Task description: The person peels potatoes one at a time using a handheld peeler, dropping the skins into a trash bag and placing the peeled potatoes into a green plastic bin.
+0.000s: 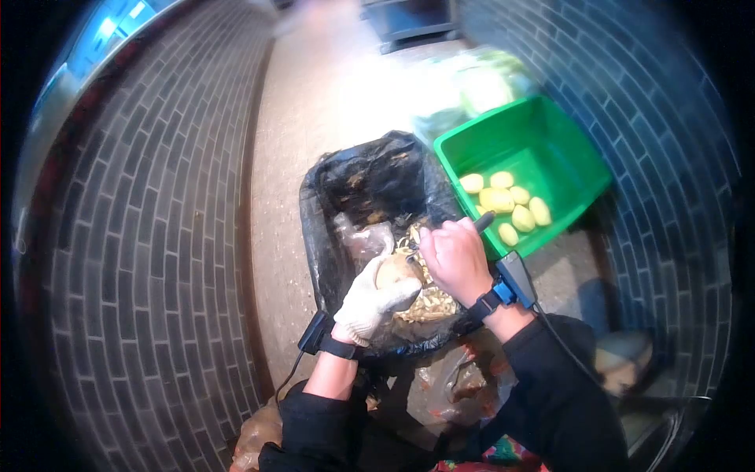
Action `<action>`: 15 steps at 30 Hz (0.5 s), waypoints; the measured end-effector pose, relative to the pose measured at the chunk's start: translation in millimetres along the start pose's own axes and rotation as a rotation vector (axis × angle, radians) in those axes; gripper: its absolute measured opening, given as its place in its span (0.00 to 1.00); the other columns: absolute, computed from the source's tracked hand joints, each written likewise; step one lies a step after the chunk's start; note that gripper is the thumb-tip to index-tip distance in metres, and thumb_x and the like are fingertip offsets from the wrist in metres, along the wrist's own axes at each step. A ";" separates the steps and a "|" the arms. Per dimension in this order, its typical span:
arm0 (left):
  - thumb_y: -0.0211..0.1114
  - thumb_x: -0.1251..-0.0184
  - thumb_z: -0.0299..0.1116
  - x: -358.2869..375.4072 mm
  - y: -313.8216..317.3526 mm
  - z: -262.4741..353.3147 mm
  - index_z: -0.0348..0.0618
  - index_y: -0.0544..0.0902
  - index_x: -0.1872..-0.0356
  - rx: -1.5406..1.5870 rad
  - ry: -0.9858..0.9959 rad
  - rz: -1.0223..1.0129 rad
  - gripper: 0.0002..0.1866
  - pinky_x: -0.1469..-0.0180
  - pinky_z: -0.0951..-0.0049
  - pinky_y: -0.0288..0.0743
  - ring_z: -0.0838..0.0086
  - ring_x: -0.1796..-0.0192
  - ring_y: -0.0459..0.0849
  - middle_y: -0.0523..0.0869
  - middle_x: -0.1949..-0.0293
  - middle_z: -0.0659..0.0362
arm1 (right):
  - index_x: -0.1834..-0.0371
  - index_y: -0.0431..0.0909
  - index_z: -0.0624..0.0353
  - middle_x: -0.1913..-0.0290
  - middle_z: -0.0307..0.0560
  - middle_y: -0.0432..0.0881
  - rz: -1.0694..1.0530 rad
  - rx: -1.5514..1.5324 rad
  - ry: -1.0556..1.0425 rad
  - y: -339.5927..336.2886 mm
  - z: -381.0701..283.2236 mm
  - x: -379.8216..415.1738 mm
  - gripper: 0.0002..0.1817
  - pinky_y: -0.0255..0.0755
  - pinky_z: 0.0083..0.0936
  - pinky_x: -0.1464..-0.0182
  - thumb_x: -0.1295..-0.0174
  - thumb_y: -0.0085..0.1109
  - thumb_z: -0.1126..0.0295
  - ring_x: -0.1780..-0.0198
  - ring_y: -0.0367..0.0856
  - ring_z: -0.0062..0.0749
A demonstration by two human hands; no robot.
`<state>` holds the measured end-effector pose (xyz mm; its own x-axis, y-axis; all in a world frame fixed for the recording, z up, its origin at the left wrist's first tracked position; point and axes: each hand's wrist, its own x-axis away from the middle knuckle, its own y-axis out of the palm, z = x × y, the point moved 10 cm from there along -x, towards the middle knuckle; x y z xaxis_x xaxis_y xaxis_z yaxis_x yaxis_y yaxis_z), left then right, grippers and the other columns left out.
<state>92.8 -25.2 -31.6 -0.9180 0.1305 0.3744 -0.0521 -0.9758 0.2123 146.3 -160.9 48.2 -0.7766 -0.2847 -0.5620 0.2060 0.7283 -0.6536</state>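
Potato (396, 273) and peeler (484, 222) over a black-lined bin (309, 228).
Gloved left hand (366, 303) clasps the potato, bare right hand (456, 259) grips the peeler; pale potatoes (497, 200) sit in a green tub (568, 161), right.

There are at least eight pale potatoes (495, 199), one brown potato (399, 272), one black-handled tool (484, 222), one green tub (570, 161) and one black-lined bin (314, 216).

Potatoes (497, 200) in tub (562, 153) (beside bin (318, 236))
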 end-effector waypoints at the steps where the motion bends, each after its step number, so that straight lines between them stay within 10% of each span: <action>1: 0.80 0.44 0.35 4.7 3.1 8.0 0.35 0.70 0.32 -0.074 0.003 -0.007 0.40 0.45 0.73 0.79 0.74 0.48 0.83 0.84 0.48 0.57 | 0.89 0.76 0.53 0.84 0.46 0.79 -0.053 0.047 0.039 7.1 11.0 -2.0 0.24 0.65 0.40 0.60 0.31 0.54 0.65 0.72 0.79 0.42; 5: 0.80 0.48 0.42 9.6 11.1 10.1 0.36 0.70 0.31 0.204 0.016 -0.194 0.44 0.38 0.68 0.77 0.69 0.41 0.82 0.81 0.42 0.54 | 0.87 0.81 0.55 0.82 0.47 0.81 -0.285 0.362 0.209 36.6 54.2 7.3 0.27 0.65 0.42 0.57 0.27 0.48 0.60 0.71 0.81 0.43; 15: 0.73 0.34 0.37 -16.5 -20.7 -13.1 0.39 0.71 0.33 0.386 0.098 0.016 0.31 0.34 0.69 0.72 0.73 0.38 0.78 0.80 0.40 0.58 | 0.89 0.74 0.55 0.82 0.46 0.76 0.017 -0.037 0.069 5.4 -19.2 -10.1 0.27 0.63 0.39 0.61 0.26 0.50 0.65 0.73 0.73 0.45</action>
<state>103.8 -9.4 -53.9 -0.9517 0.0798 0.2963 0.0971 -0.8375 0.5377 143.9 -142.1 60.1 -0.8128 -0.2297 -0.5354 0.1977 0.7557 -0.6243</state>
